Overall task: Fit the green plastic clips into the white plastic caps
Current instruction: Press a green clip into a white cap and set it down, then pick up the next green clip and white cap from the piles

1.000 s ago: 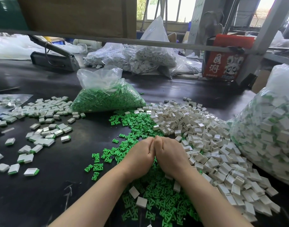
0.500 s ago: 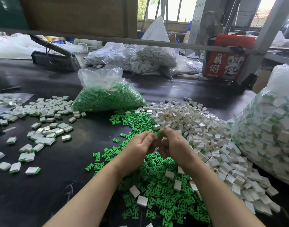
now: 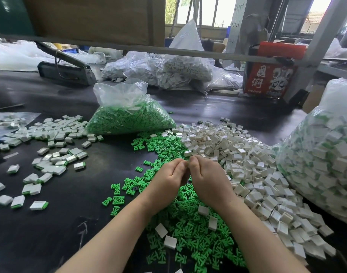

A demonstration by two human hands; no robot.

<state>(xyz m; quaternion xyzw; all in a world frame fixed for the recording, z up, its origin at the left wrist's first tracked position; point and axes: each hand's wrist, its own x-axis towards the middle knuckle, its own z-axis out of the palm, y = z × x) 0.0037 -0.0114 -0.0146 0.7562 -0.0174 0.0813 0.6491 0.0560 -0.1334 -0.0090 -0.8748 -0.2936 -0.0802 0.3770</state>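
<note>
**A:** Wide view first: the dark table (image 3: 56, 223) is loaded. A big bag of finished pieces (image 3: 322, 158) sits at the right edge, the white caps (image 3: 237, 152) are heaped right of centre, the green clips (image 3: 190, 223) spill through the middle, and the assembled caps (image 3: 50, 152) are scattered off to the left.

**B:** And the hands?

**A:** Together above the clip pile, knuckles up. Left hand (image 3: 169, 177) and right hand (image 3: 205, 177) meet at the tips, fingers curled in on both.

**B:** Holding what?

**A:** Can't tell. Whatever is between them is hidden behind the fingers. By the posture I'd judge this is the fitting step, one clip going into one cap.

**B:** Next move?

**A:** Likely a firm squeeze until the clip seats flush, then the finished piece goes left, and a fresh cap and clip get picked from the piles below.
</note>
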